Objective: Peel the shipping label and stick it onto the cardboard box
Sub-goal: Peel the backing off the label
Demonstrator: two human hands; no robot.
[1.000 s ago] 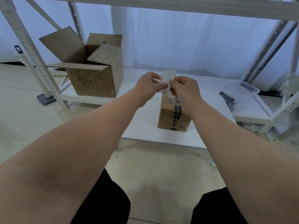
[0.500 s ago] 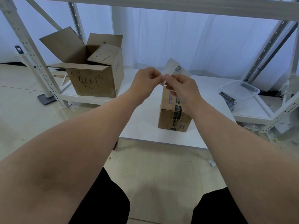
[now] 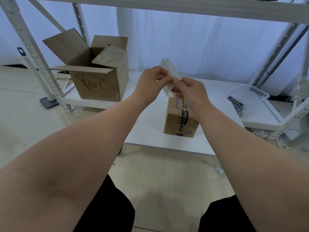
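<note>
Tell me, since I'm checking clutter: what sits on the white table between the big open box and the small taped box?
Nothing: in the head view the white table is bare between the open box and the taped box.

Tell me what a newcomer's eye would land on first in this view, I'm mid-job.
First, the two hands meeting mid-frame: the left hand and right hand both pinch a white shipping label, held in the air above the small taped cardboard box on the white table. Next, the large open carton with handwriting on its front, at the back left on the low shelf.
</note>
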